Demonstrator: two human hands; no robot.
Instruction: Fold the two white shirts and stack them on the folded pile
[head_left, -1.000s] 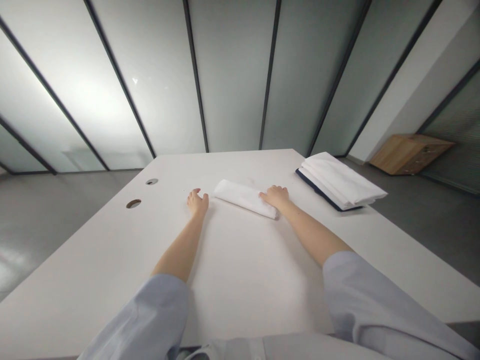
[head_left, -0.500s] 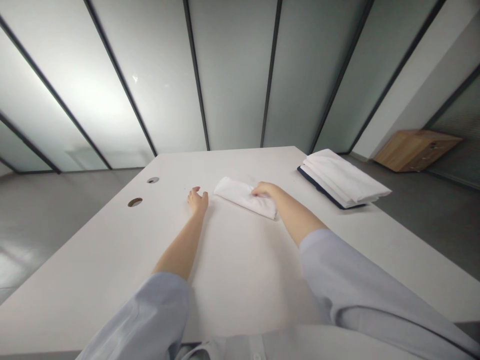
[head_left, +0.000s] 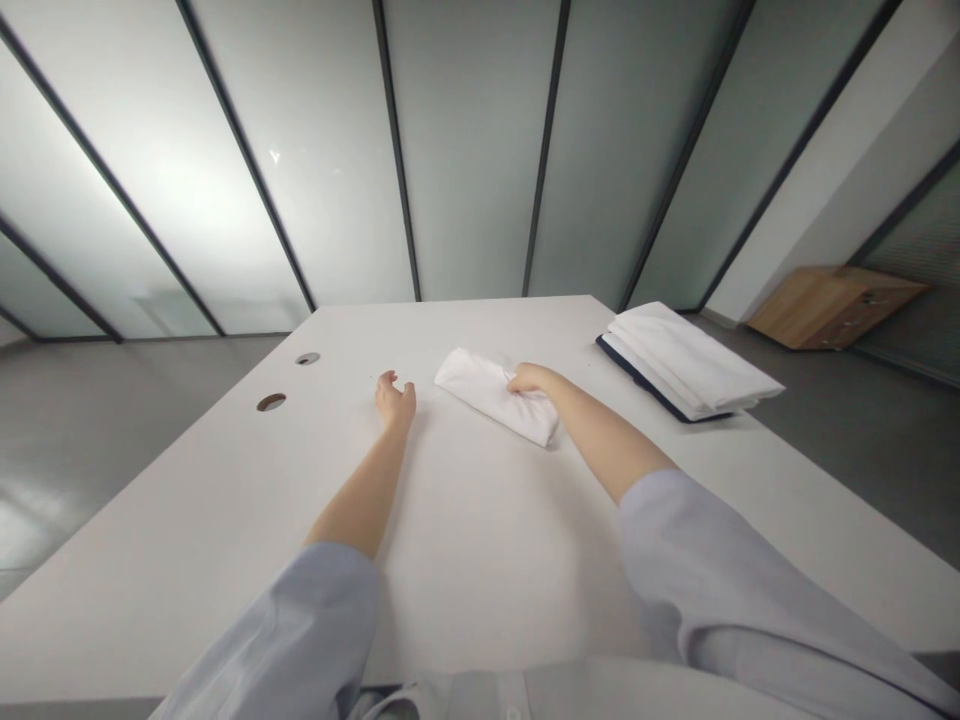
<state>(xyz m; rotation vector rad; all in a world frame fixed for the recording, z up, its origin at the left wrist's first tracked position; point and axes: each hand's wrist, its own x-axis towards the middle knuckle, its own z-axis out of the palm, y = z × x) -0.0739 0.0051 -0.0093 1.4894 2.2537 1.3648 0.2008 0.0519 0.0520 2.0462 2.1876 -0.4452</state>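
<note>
A folded white cloth lies slantwise over the middle of the white table. My right hand grips it near its right half, thumb and fingers closed on the fabric; the fingertips are partly hidden by the cloth and hand. To the left of the cloth, and apart from it, my left hand rests at the tabletop with its fingers apart and holds nothing. Whether the cloth is fully resting on the table or slightly raised at its right end, I cannot tell.
A stack of folded white cloths with a dark blue piece beneath lies at the table's right edge. Two round holes pierce the left side, one open. Behind stand frosted glass panels; a wooden cabinet is at right.
My right hand has shifted slightly to the right with the folded cloth, which has turned a little. My left hand has stayed almost where it was.
</note>
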